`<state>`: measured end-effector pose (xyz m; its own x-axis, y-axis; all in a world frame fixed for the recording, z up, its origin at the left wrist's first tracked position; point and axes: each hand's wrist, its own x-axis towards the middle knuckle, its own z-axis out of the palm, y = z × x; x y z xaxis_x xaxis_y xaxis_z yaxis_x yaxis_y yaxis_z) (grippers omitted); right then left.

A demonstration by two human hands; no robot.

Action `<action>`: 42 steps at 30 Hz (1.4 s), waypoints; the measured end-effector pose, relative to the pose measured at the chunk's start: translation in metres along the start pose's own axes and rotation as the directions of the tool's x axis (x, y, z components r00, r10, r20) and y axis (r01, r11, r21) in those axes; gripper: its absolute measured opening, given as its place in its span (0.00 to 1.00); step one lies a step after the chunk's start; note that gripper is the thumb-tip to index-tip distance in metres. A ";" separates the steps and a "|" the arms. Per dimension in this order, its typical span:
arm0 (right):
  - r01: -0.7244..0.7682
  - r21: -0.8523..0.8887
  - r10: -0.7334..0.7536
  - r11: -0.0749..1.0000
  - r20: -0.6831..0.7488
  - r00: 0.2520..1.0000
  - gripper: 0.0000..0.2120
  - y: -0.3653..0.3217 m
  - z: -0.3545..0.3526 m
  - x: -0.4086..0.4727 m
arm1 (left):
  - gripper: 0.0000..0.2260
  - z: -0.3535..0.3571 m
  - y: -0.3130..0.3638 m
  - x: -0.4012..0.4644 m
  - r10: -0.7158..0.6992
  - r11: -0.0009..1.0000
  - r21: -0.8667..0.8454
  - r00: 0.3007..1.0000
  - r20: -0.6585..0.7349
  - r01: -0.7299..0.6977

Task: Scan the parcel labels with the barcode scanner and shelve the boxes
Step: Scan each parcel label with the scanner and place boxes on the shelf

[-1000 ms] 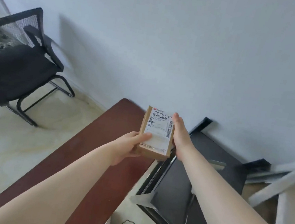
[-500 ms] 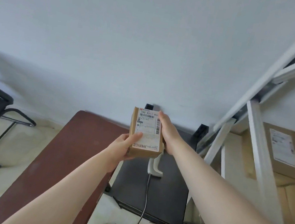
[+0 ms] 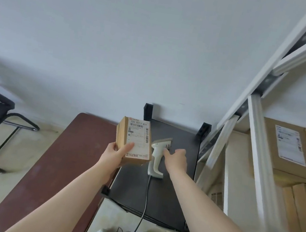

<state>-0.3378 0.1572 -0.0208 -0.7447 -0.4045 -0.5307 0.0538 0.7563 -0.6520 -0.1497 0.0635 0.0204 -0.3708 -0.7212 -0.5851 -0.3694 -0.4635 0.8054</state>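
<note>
The labelled parcel (image 3: 134, 141) is held up by the left hand (image 3: 117, 155), thumb laid across its label. The right hand (image 3: 176, 157) is stretched out, fingers loosely spread, above the barcode scanner (image 3: 157, 155) lying on the black worktop (image 3: 174, 195); contact cannot be told.

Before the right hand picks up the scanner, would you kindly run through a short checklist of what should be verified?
1. Parcel held firmly by left hand: ok.
2. Label facing up, barcode unobstructed: ok; the thumb covers only its lower left corner.
3. Right hand free, over the scanner: ok, no grip yet.
4. Scanner lying reachable on the black stand: ok.
5. Cable free of snags: cannot tell.
6. Free space on the shelf: cannot tell.
</note>
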 end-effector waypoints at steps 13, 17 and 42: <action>-0.037 -0.165 0.031 0.986 -0.041 0.999 0.29 0.007 0.068 0.010 | 0.31 -0.041 -0.020 -0.009 -0.121 0.993 -0.017 0.986 -0.111 0.120; -0.017 -0.109 0.010 0.994 -0.064 0.998 0.23 0.007 0.072 0.009 | 0.34 -0.046 -0.019 -0.008 -0.126 0.992 0.013 0.987 -0.099 0.128; 0.441 0.308 -0.478 0.843 0.806 0.349 0.16 -0.100 -0.030 -0.054 | 0.36 -0.126 0.017 -0.018 0.023 0.994 -0.099 0.986 -0.166 -0.040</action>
<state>-0.3230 0.1192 0.0890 0.2505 -0.9170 -0.3103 -0.0784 0.3003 -0.9506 -0.0420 0.0043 0.0564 -0.2327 -0.8070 -0.5427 -0.2684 -0.4831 0.8334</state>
